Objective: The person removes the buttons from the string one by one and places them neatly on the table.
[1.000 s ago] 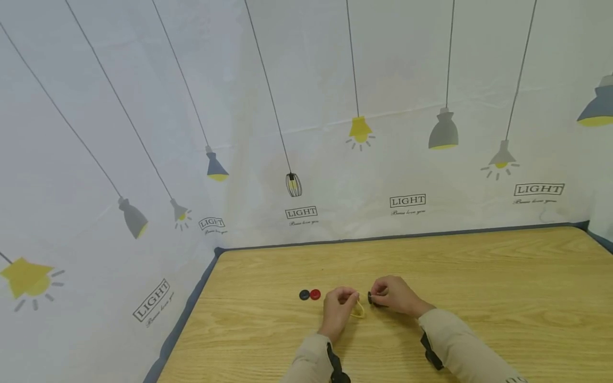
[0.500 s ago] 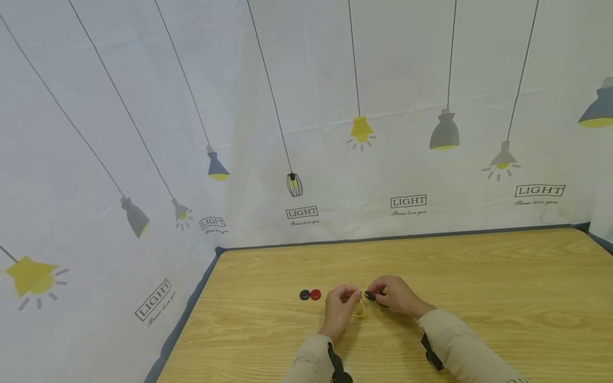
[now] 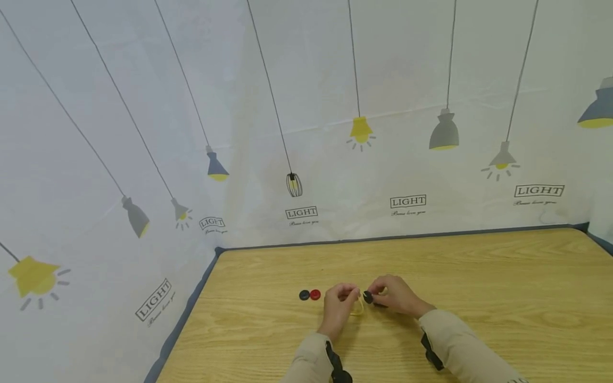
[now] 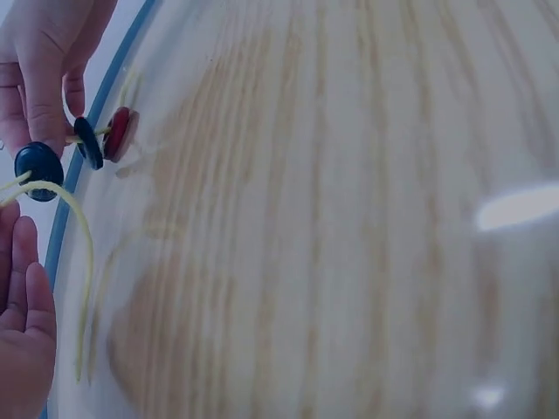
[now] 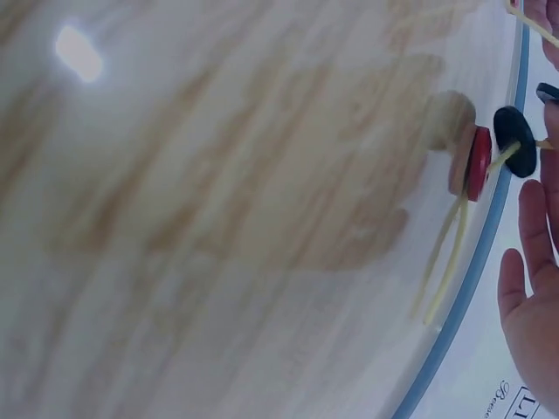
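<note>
My left hand [image 3: 339,306] pinches a yellow string [image 3: 358,308], which loops down below its fingertips. Facing it, my right hand [image 3: 396,296] holds a round black button [image 3: 367,297] between thumb and fingers. In the left wrist view the string passes at the hole of this black button [image 4: 39,171]. Beyond it, a second black button [image 4: 88,143] and a red button [image 4: 117,134] hang on a string by my right fingers. The right wrist view has the red button [image 5: 479,164] close over the table, a string tail [image 5: 452,253] trailing below.
A black button [image 3: 304,294] and a red button [image 3: 315,294] lie side by side on the wooden table [image 3: 258,330], left of my hands. A white wall cloth [image 3: 335,186] printed with lamps rises behind the table's far edge.
My right hand has turned the black button and brought it slightly left, closer to the left fingertips and the string. The two buttons on the table have stayed put.
</note>
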Demonstrator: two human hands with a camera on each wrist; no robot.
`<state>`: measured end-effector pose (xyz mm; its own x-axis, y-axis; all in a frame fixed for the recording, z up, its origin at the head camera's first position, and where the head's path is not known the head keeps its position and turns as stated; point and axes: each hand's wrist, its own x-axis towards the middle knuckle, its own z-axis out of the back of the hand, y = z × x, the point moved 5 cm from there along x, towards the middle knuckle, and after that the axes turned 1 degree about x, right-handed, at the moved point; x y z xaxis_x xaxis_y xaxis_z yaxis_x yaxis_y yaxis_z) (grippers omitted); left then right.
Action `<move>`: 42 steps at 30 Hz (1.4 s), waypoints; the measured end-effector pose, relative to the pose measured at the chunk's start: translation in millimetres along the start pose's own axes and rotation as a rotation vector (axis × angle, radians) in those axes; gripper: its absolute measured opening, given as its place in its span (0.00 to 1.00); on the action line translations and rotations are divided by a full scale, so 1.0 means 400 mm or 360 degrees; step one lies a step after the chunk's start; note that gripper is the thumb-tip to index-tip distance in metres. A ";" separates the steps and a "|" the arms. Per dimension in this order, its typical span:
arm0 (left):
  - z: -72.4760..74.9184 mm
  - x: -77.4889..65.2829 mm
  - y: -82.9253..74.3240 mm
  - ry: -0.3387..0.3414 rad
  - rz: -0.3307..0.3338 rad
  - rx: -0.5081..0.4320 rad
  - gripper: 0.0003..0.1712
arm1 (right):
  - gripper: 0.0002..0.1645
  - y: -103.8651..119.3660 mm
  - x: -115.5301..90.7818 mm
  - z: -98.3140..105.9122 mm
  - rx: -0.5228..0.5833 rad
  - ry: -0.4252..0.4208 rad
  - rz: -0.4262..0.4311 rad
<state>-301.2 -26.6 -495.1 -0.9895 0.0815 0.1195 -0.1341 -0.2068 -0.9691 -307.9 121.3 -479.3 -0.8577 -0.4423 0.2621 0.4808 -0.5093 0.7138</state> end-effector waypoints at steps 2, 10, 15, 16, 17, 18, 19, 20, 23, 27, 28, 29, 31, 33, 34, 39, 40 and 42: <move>0.000 -0.001 0.004 0.0017 0.0000 0.0004 0.09 | 0.03 0.002 -0.001 0.001 0.0029 0.0000 -0.0008; -0.001 -0.006 0.019 0.0094 -0.0011 0.0062 0.11 | 0.04 0.007 -0.005 0.000 0.0127 -0.0026 -0.0019; -0.009 -0.008 0.014 0.0189 -0.0066 0.0060 0.17 | 0.03 0.004 -0.003 -0.001 0.0162 -0.0045 -0.0039; -0.012 -0.007 0.013 0.0213 -0.0064 0.0039 0.19 | 0.03 0.004 -0.002 -0.001 0.0165 -0.0048 -0.0041; -0.016 -0.008 0.012 0.0237 -0.0067 0.0014 0.20 | 0.03 0.003 -0.001 -0.002 0.0162 -0.0051 -0.0046; -0.019 -0.008 0.012 0.0260 -0.0061 -0.0008 0.21 | 0.04 0.003 -0.001 -0.002 0.0172 -0.0051 -0.0049; -0.022 -0.008 0.012 0.0277 -0.0059 -0.0027 0.22 | 0.03 0.003 0.000 -0.003 0.0170 -0.0053 -0.0047; -0.025 -0.009 0.012 0.0289 -0.0054 -0.0038 0.22 | 0.04 0.004 0.000 -0.003 0.0169 -0.0052 -0.0048; -0.032 -0.010 0.015 0.0289 -0.0053 -0.0044 0.21 | 0.04 0.008 -0.001 -0.004 0.0160 -0.0052 -0.0041; -0.036 -0.010 0.018 0.0250 -0.0085 -0.0030 0.19 | 0.03 0.014 -0.004 -0.002 0.0142 -0.0062 -0.0023; -0.036 -0.010 0.018 0.0238 -0.0085 -0.0032 0.18 | 0.03 0.014 -0.004 -0.001 0.0136 -0.0063 -0.0019; -0.035 -0.009 0.017 0.0228 -0.0096 -0.0031 0.18 | 0.02 0.014 -0.004 -0.001 0.0133 -0.0070 -0.0013; -0.033 -0.009 0.016 0.0204 -0.0077 -0.0045 0.18 | 0.03 0.015 -0.005 0.001 0.0119 -0.0076 -0.0003; -0.029 -0.009 0.014 0.0180 -0.0063 -0.0055 0.17 | 0.03 0.015 -0.006 0.003 0.0096 -0.0087 0.0004; -0.027 -0.008 0.014 0.0168 -0.0059 -0.0057 0.17 | 0.03 0.014 -0.005 0.004 0.0088 -0.0094 0.0006; -0.016 -0.004 0.023 0.0105 -0.0054 -0.0044 0.17 | 0.03 0.009 -0.006 0.009 0.0048 -0.0130 -0.0010; -0.014 -0.003 0.026 0.0090 -0.0059 -0.0036 0.17 | 0.03 0.007 -0.007 0.009 0.0040 -0.0136 -0.0016; -0.007 -0.001 0.029 0.0059 -0.0066 -0.0020 0.17 | 0.03 0.002 -0.008 0.010 0.0032 -0.0145 -0.0032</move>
<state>-302.1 -26.2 -507.0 -0.9804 0.1257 0.1519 -0.1741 -0.1900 -0.9662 -305.7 125.3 -476.8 -0.8807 -0.3627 0.3048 0.4602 -0.5020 0.7323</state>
